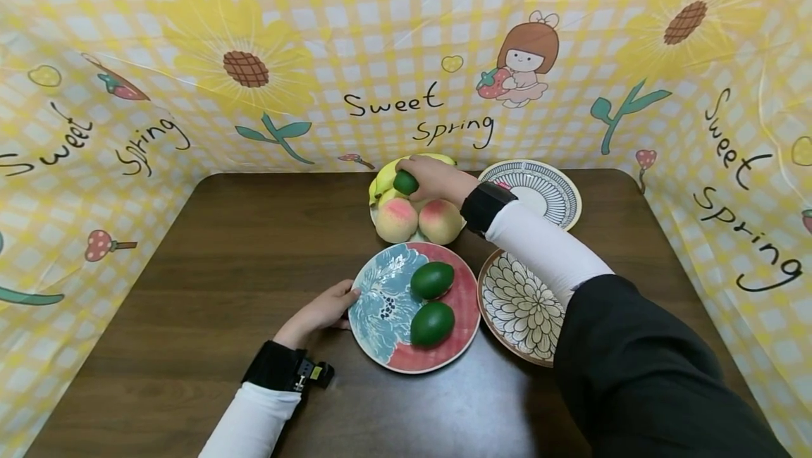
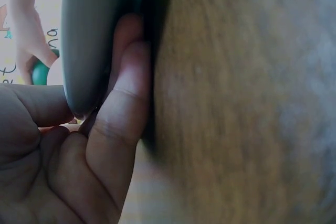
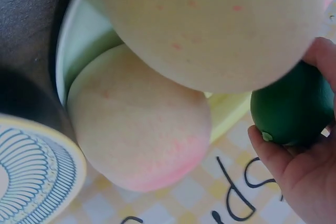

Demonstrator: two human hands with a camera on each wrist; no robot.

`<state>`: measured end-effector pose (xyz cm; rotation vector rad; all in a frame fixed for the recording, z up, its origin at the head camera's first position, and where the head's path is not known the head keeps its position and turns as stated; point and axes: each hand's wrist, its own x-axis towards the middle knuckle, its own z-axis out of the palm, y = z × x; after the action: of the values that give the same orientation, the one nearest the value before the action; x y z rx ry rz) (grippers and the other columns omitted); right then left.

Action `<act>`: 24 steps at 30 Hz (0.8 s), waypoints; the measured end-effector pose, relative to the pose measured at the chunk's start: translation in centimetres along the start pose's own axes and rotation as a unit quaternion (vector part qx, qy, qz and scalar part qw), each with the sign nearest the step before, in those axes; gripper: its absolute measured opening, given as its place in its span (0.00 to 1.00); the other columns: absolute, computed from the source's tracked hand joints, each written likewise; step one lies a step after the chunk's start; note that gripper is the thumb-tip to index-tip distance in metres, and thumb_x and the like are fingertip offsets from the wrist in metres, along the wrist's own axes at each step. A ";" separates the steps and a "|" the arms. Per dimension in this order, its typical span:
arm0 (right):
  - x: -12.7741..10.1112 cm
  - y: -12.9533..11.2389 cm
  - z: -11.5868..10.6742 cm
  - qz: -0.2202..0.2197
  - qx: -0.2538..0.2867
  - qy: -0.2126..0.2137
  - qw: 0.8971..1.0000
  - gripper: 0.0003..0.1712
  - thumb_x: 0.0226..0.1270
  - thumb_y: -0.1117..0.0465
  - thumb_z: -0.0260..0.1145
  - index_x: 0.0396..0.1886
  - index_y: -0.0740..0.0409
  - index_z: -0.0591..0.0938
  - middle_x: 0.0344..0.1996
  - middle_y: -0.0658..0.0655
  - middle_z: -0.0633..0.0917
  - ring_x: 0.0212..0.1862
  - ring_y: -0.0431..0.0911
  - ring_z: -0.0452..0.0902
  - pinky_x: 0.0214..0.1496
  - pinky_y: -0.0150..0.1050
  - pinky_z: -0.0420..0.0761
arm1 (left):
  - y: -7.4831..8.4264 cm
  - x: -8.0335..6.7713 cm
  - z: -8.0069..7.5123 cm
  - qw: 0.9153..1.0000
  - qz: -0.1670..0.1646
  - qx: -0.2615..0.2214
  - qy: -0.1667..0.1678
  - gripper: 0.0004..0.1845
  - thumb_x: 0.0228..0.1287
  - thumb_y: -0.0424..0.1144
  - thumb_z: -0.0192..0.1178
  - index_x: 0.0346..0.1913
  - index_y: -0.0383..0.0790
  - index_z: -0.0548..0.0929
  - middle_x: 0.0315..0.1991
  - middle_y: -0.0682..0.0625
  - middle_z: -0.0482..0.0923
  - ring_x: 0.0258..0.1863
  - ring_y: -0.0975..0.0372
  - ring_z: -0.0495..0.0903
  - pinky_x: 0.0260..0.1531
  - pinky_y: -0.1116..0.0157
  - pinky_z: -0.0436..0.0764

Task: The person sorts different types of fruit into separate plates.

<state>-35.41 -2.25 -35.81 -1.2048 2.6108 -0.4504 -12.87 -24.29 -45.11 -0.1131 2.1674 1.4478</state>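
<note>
My right hand [image 1: 426, 175] grips a small green fruit [image 1: 404, 182] just above a pale plate [image 1: 374, 213] at the table's back, which holds bananas [image 1: 383, 177] and two peaches [image 1: 397, 219]. The right wrist view shows the same green fruit [image 3: 291, 108] in my fingers [image 3: 281, 161], next to the peaches [image 3: 139, 124]. My left hand [image 1: 339, 301] pinches the left rim of a blue and red floral plate [image 1: 412, 361], which carries two green fruits [image 1: 432, 280]. In the left wrist view, the plate's rim [image 2: 86, 51] sits between thumb and fingers [image 2: 123, 114].
A blue-striped plate [image 1: 550, 190] lies at the back right, and a brown petal-patterned plate [image 1: 517, 306] sits right of the floral one. All rest on a dark wooden table [image 1: 222, 246]. A yellow printed cloth [image 1: 254, 56] walls in the back and sides.
</note>
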 end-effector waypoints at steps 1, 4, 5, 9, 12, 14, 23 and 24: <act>-0.2 -0.1 -0.1 -0.001 -0.002 0.004 1.000 0.34 0.65 0.62 0.72 0.70 0.59 0.72 0.60 0.63 0.79 0.59 0.55 0.75 0.66 0.47 0.76 | 0.0 0.0 0.0 1.000 0.000 -0.002 -0.001 0.20 0.84 0.36 0.37 0.66 0.23 0.62 0.36 0.50 0.74 0.29 0.68 0.77 0.29 0.72 0.80; -0.9 -0.5 -0.3 -0.005 -0.012 0.016 1.000 0.35 0.65 0.61 0.72 0.71 0.59 0.72 0.61 0.63 0.79 0.60 0.54 0.75 0.66 0.47 0.77 | 0.0 0.1 0.0 1.000 0.001 -0.002 -0.003 0.19 0.84 0.36 0.37 0.65 0.23 0.62 0.37 0.50 0.74 0.30 0.68 0.77 0.29 0.72 0.80; -1.2 -0.7 -0.4 -0.009 -0.020 0.020 1.000 0.36 0.65 0.60 0.73 0.71 0.59 0.72 0.62 0.63 0.79 0.60 0.55 0.76 0.66 0.47 0.77 | 0.0 0.1 0.0 1.000 0.001 -0.004 -0.003 0.19 0.84 0.36 0.37 0.65 0.23 0.62 0.37 0.50 0.74 0.30 0.68 0.77 0.29 0.72 0.80; -2.6 -1.8 -0.9 -0.033 -0.057 0.030 0.997 0.36 0.66 0.59 0.73 0.72 0.59 0.72 0.63 0.64 0.78 0.62 0.56 0.75 0.66 0.48 0.78 | 0.0 0.1 -0.1 1.000 0.001 -0.003 -0.004 0.19 0.84 0.36 0.37 0.64 0.24 0.63 0.37 0.50 0.74 0.30 0.68 0.77 0.29 0.72 0.80; -3.6 -2.9 -1.0 -0.061 -0.081 0.031 0.994 0.36 0.66 0.59 0.73 0.72 0.59 0.72 0.65 0.64 0.77 0.64 0.56 0.74 0.67 0.48 0.77 | 0.0 0.0 -0.1 1.000 -0.001 0.001 -0.005 0.19 0.84 0.37 0.37 0.65 0.24 0.62 0.36 0.51 0.74 0.29 0.69 0.77 0.29 0.73 0.79; -4.3 -3.6 -0.8 -0.084 -0.089 0.034 0.992 0.36 0.65 0.60 0.74 0.71 0.59 0.72 0.65 0.63 0.78 0.65 0.56 0.75 0.67 0.48 0.77 | 0.0 0.0 -0.2 1.000 -0.004 0.006 -0.003 0.20 0.85 0.37 0.37 0.66 0.24 0.62 0.35 0.51 0.74 0.28 0.69 0.76 0.28 0.73 0.78; -6.6 -6.5 1.0 -0.150 -0.124 0.001 0.981 0.38 0.64 0.57 0.76 0.71 0.56 0.72 0.66 0.60 0.77 0.67 0.53 0.74 0.69 0.45 0.77 | 0.1 0.2 -0.1 1.000 -0.006 0.013 0.003 0.20 0.85 0.38 0.37 0.66 0.25 0.63 0.33 0.53 0.72 0.26 0.69 0.74 0.27 0.73 0.76; -6.8 -6.8 1.3 -0.156 -0.130 -0.005 0.979 0.38 0.64 0.56 0.76 0.71 0.56 0.72 0.66 0.59 0.77 0.67 0.52 0.74 0.69 0.44 0.77 | 0.1 0.2 -0.1 1.000 -0.006 0.015 0.002 0.20 0.85 0.38 0.37 0.66 0.25 0.63 0.34 0.53 0.72 0.27 0.69 0.74 0.27 0.73 0.76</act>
<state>-25.90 -1.43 -34.00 -1.7075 2.5370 -0.1564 -13.12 -24.28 -45.10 -0.1175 2.1877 1.4088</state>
